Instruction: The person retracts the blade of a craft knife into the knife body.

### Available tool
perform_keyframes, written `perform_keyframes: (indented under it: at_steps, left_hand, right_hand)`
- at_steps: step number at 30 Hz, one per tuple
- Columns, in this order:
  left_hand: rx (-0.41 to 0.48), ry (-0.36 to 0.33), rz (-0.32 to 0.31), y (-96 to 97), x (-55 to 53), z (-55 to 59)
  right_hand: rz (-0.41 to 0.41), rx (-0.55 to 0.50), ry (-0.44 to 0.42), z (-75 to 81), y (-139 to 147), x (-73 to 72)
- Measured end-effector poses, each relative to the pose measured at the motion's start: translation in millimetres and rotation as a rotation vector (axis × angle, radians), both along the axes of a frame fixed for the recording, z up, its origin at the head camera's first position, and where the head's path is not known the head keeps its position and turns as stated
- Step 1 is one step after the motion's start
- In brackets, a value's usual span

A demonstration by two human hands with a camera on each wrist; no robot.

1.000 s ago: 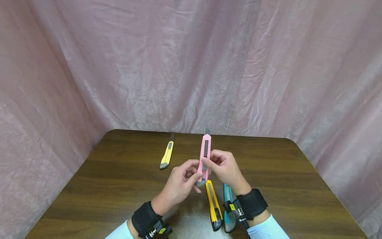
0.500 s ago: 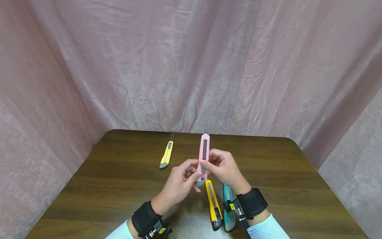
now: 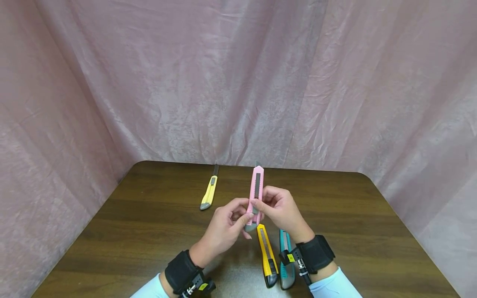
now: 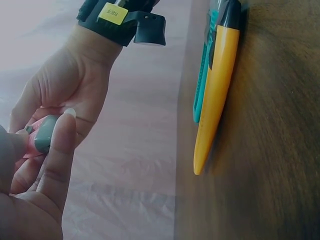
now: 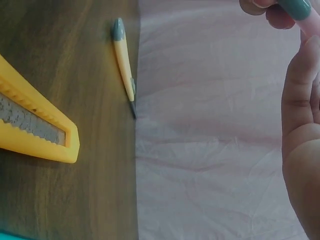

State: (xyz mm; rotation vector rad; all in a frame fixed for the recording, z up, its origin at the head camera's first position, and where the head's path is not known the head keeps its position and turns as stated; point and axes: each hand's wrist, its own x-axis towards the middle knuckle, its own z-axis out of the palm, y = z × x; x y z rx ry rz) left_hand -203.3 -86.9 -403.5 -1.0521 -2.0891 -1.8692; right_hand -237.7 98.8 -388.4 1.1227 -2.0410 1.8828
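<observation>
Above the table (image 3: 156,198), pointing to its far edge, the pink cutter (image 3: 256,188) is pinched by our left grip (image 3: 226,224) and right grip (image 3: 278,207), less blade (image 3: 258,164) showing than a second ago, so we judge it is retracting.

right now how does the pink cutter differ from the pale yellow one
The pink cutter is held up by the left hand and the right hand; the pale yellow cutter lies on the table. The pale yellow cutter shows a longer stretch of blade than the pink cutter. Both have a grey end.
</observation>
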Motion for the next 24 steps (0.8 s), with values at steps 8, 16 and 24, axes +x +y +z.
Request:
perform_keyframes:
  at_steps: [8,16,24]
  left_hand:
    - [-0.004,0.006,0.003,-0.8,-0.6,-0.2]
    - [0.014,-0.009,-0.011,-1.3,-1.2,-1.1]
    - [0.034,-0.013,-0.029,-1.4,-2.1,-1.1]
  right_hand:
    - [0.038,0.013,0.013,-0.8,0.7,-1.3]
    - [0.039,-0.001,0.014,-2.0,-0.4,-2.6]
    - [0.046,0.001,-0.018,-1.5,-0.2,-3.2]
